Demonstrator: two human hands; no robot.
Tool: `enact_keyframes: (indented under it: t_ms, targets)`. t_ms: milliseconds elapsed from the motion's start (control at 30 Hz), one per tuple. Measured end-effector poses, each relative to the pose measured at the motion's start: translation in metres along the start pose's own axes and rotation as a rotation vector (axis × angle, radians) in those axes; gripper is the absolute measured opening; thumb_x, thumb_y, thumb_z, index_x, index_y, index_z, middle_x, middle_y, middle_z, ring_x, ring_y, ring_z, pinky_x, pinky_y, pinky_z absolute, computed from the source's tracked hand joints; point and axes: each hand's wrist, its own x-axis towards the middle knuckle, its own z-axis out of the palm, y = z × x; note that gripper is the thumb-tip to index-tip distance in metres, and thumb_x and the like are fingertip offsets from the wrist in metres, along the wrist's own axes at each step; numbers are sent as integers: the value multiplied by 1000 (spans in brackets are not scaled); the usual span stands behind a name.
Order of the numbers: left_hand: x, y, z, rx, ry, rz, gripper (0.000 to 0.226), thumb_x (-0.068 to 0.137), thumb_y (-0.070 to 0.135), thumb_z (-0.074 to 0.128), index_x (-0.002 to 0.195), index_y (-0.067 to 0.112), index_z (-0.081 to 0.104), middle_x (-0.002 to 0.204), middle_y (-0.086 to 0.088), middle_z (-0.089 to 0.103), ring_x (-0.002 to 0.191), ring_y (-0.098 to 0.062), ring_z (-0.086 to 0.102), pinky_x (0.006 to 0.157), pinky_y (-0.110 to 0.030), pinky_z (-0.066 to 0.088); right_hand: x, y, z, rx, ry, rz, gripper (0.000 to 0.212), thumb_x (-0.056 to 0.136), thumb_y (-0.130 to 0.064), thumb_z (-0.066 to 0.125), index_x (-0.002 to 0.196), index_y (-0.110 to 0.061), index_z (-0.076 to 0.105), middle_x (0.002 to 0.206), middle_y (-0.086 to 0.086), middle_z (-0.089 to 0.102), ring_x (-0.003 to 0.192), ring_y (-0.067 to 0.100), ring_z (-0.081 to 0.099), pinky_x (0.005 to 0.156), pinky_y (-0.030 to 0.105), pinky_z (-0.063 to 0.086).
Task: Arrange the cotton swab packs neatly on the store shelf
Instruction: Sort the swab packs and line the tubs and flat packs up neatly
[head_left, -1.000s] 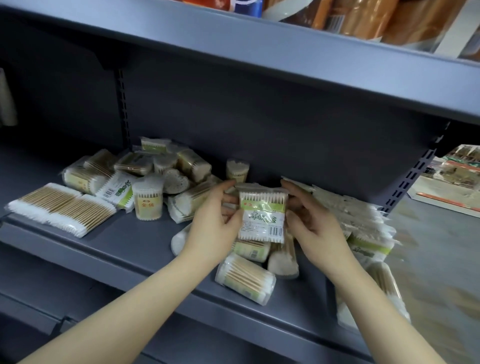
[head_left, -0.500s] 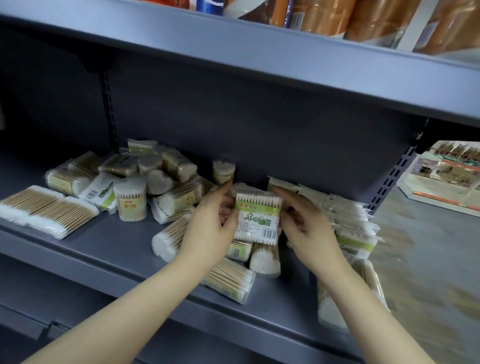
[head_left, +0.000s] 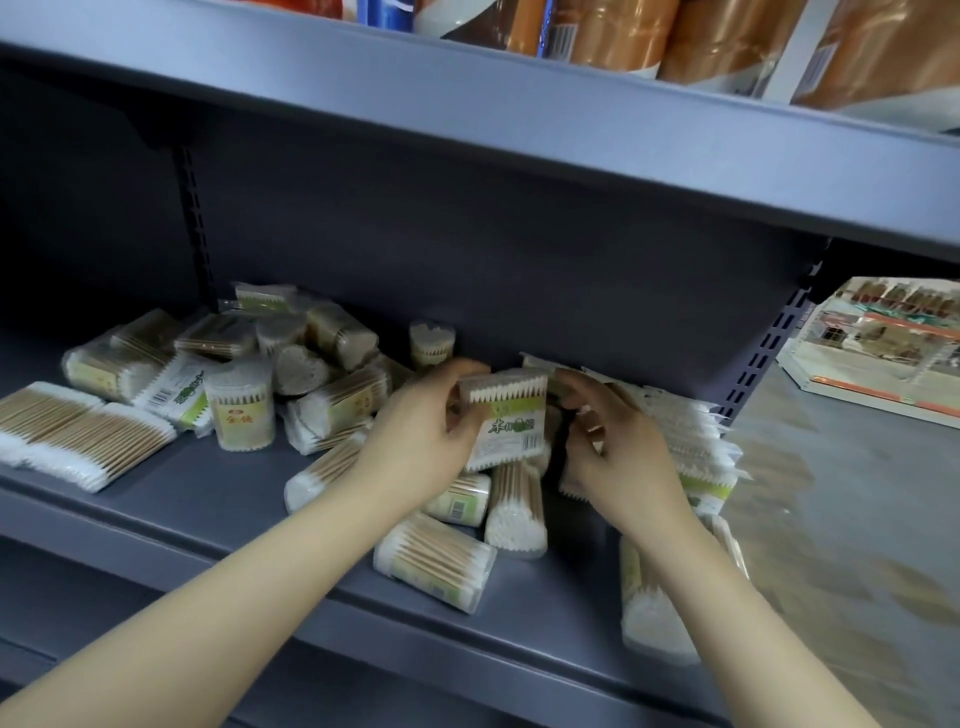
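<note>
Where the grey shelf (head_left: 171, 499) comes nearest the camera, a clear plastic tub (head_left: 434, 569) lies on its side below the left fingers, packed with wooden-stemmed cotton swabs. Another tub (head_left: 649, 608) of the same kind lies at the shelf's right end, under the right forearm. Just beyond the first, two more tubs (head_left: 514, 512) lie below the held pack, one with a barcode label, the other showing its white cotton tips toward the front edge.

The left hand (head_left: 421, 441) reaches in from the lower left and grips a flat bag of swabs (head_left: 506, 421) by its left edge, thumb in front and fingers curled behind. The bag stands upright above the shelf, white tips in a row at its top and a green and white label with a barcode below. The right hand (head_left: 618, 457) comes in from the lower right, just beside the bag's right edge, fingers bent with the tips turned inward; whether they pinch anything I cannot tell.

To the right of the right fingers, a row of flat bags (head_left: 696, 436) leans against the back panel. To the left of the left fingers sits a loose heap of tubs and bags (head_left: 291, 374), one tub (head_left: 240, 405) upright, and two flat bundles (head_left: 72, 431) further left.
</note>
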Motion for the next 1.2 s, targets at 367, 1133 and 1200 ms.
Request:
enact_keyframes:
  t_ms: [367,1133,1200]
  targets:
    - [56,1,26,294,-75,13,44,97,20,41,140,15,32,135,-11,45,115,-26,50,87,-30,39,17,38,-15,-283,14,186,46,82,-1,51,126,-13,56,124,10,55,116,27,50,93,28,37]
    - [107,-16,75,217,-248,23,31,92,8,49,122,10,55,122,-11,57,109,-24,54,85,-30,43,53,65,0,-374,-215,259,41,90,-10,42,130,-6,48,139,11,46,128,28,41,102,35,37]
    - [107,-20,75,259,-265,40,29,91,8,49,119,11,57,120,-11,57,106,-25,55,81,-29,42,52,65,2,-352,-211,265,31,92,-13,43,120,-6,54,130,10,53,121,29,47,96,37,40]
